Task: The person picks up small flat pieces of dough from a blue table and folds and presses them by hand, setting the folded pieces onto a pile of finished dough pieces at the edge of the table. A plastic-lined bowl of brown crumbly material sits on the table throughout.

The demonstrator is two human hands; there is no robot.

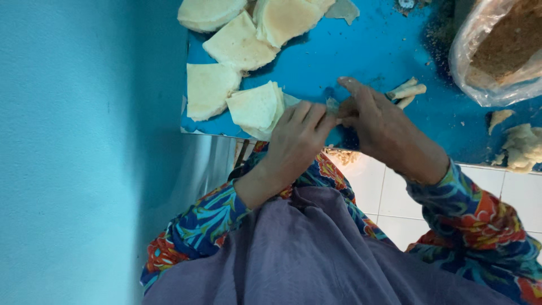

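My left hand (296,138) and my right hand (378,121) meet at the near edge of a blue table (372,51). Both pinch a small pale piece of dough wrapper (333,105) between their fingertips; most of it is hidden by the fingers. Just left of my left hand lies a stack of folded, wedge-shaped dough sheets (257,107). A few finished thin rolls (407,92) lie on the table just beyond my right hand.
More pale dough wedges (237,45) lie at the table's far left. A clear plastic bag of brown crumbly filling (502,48) stands at the right. Dough scraps (522,148) sit near the right edge. A blue wall fills the left; white floor tiles show below.
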